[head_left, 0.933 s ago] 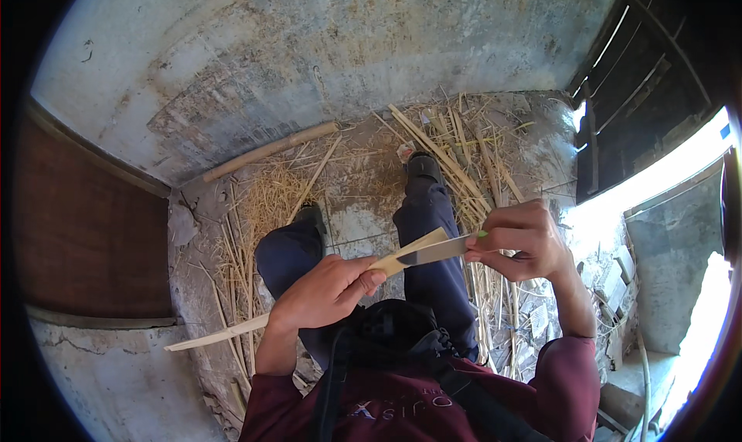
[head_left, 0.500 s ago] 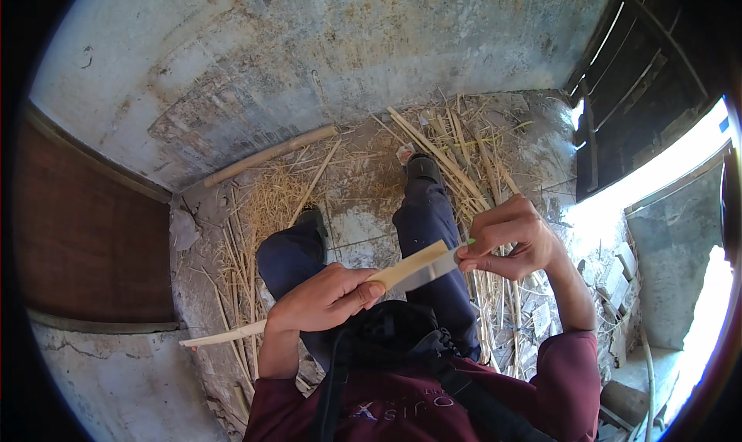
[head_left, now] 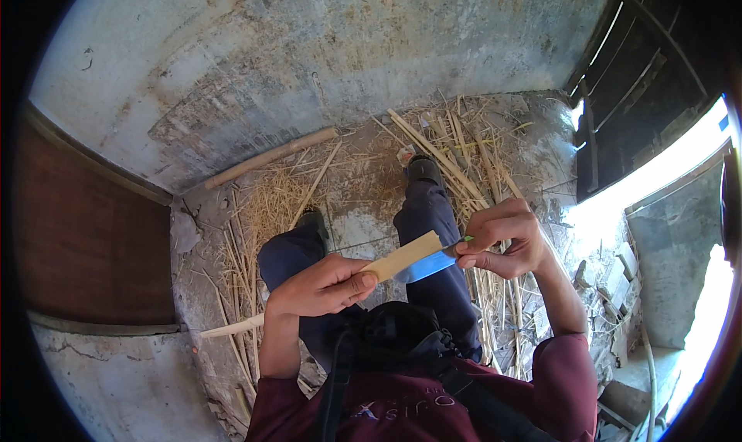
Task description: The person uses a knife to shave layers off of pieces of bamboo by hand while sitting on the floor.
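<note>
My left hand [head_left: 325,286] is closed round a pale, flat bamboo strip [head_left: 408,254], thumb on top. The strip's narrower tail [head_left: 232,327] sticks out behind the left wrist, and its broad end points to the right. In a pinch grip, my right hand [head_left: 502,238] holds a knife by its end, where a bit of green shows; the rest of the handle is hidden by the fingers. The broad knife blade [head_left: 427,267] reflects blue and lies against or just under the strip's lower edge; I cannot tell whether it cuts in.
Bamboo shavings [head_left: 274,198] cover the floor by my left foot. Long split strips [head_left: 437,156] lie beyond and beside my right leg. A bamboo pole [head_left: 270,157] rests along the wall base. Rubble [head_left: 614,279] lies at right; a black bag [head_left: 394,326] sits at my waist.
The strip has shifted slightly right and its broad face now shows more. The blade has turned from grey to bright blue as its angle changed. Both hands keep their hold.
</note>
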{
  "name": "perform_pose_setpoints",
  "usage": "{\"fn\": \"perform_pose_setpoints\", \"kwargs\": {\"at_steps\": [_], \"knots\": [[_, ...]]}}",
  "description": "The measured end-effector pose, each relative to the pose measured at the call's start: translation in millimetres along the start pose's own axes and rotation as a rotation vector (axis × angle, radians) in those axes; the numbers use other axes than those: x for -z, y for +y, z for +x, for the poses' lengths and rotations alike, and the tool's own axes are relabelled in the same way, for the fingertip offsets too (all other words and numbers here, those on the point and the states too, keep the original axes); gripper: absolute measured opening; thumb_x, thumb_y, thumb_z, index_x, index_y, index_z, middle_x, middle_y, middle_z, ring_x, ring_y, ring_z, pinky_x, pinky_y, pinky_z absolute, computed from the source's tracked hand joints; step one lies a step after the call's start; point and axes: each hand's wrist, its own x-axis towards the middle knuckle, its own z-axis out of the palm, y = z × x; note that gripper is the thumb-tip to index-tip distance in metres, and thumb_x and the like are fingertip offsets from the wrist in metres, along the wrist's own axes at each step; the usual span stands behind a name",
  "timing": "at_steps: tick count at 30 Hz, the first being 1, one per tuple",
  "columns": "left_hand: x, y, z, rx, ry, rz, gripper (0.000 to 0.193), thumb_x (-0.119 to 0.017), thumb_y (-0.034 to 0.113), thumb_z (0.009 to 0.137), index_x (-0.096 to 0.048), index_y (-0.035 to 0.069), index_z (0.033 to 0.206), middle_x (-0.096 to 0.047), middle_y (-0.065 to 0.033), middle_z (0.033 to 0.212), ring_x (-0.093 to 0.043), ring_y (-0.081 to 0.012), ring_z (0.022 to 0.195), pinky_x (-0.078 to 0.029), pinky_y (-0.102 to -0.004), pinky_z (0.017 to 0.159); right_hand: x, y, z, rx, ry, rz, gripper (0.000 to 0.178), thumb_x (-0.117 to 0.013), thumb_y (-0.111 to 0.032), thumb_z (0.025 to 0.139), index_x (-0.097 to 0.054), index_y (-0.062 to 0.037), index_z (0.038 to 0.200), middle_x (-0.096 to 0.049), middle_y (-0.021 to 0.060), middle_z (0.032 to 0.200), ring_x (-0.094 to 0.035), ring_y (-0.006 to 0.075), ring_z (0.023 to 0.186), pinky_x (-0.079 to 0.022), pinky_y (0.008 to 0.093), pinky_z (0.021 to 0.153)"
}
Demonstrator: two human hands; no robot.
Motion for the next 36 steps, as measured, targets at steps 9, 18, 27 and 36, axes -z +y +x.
{"fn": "perform_pose_setpoints", "kwargs": {"at_steps": [9,18,27,36], "knots": [[-0.7,0.1,3.4,-0.056,-0.135,-0.086,0.045,-0.051,0.037,0.118,-0.059,0.003,0.089,-0.049,0.0049,0.064,-0.042,-0.0038,0.049,-0.033,-0.0254,0.043,-2.9,-1.5,5.4,0.017,0.051,0.078,0.014,-0.089,-0.007,0.089,-0.077,-0.0016,0.084,-0.076,0.0103,0.077,-0.073,0.0233,0.066,-0.052,0.0331,0.058],[0.3,15.1,2.9,-0.146,-0.075,0.102,0.042,-0.056,0.037,0.116,-0.065,0.0,0.096,-0.053,0.0007,0.061,-0.053,-0.0065,0.051,-0.038,-0.0257,0.047,1.8,11.0,-15.3,-0.313,0.537,-0.079,0.014,-0.081,-0.01,0.098,-0.073,0.0004,0.103,-0.077,0.0071,0.1,-0.071,0.011,0.092,-0.053,0.0276,0.083],[-22.8,1.1,18.9,-0.114,0.299,0.186,0.036,-0.053,0.027,0.117,-0.065,-0.001,0.098,-0.049,0.0,0.057,-0.051,-0.0093,0.045,-0.039,-0.0282,0.047,-18.0,-19.8,-22.2,-0.335,0.512,0.003,0.02,-0.082,-0.013,0.097,-0.068,-0.0036,0.109,-0.078,0.0078,0.1,-0.075,0.0152,0.089,-0.054,0.0297,0.079],[-32.4,-8.1,23.5,-0.224,0.417,0.387,0.023,-0.056,0.013,0.114,-0.068,-0.005,0.104,-0.053,-0.0031,0.058,-0.055,-0.013,0.046,-0.046,-0.0297,0.052,-20.0,-32.0,-11.2,0.013,0.169,-0.556,0.028,-0.092,-0.015,0.083,-0.074,-0.01,0.104,-0.074,0.0029,0.086,-0.072,0.0208,0.073,-0.051,0.0345,0.064]]}}
